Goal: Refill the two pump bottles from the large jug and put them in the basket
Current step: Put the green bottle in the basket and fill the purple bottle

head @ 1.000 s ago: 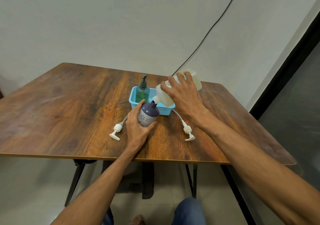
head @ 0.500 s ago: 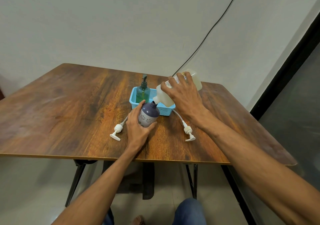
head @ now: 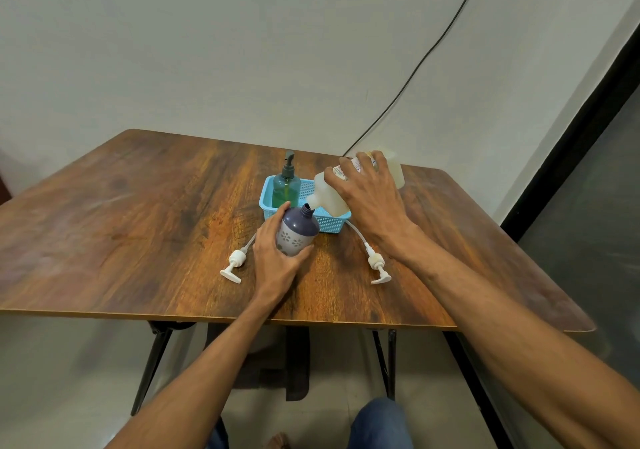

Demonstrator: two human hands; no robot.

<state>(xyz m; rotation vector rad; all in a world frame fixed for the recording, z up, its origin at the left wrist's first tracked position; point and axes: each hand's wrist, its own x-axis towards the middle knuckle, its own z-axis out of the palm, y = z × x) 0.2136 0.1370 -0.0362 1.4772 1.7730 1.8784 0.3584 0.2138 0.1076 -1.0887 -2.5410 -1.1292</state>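
Note:
My left hand [head: 277,261] grips a purple-and-white flowered bottle [head: 297,232] with its neck uncapped, tilted slightly toward the jug. My right hand [head: 369,195] holds the large translucent jug [head: 329,194] tipped down to the left, its spout right at the bottle's neck. A green pump bottle [head: 286,185] with its pump fitted stands upright in the left end of the blue basket [head: 330,223]. Two white pump heads with tubes lie on the table: one [head: 235,264] left of my left hand, the other [head: 377,265] below my right wrist.
The wooden table [head: 138,213] reaches its front edge just behind my forearms. A black cable [head: 415,67] runs down the wall behind the jug. A dark door frame stands at the right.
Both hands hold almost the same pose; the jug stays tipped against the bottle's neck. Only the camera has shifted slightly.

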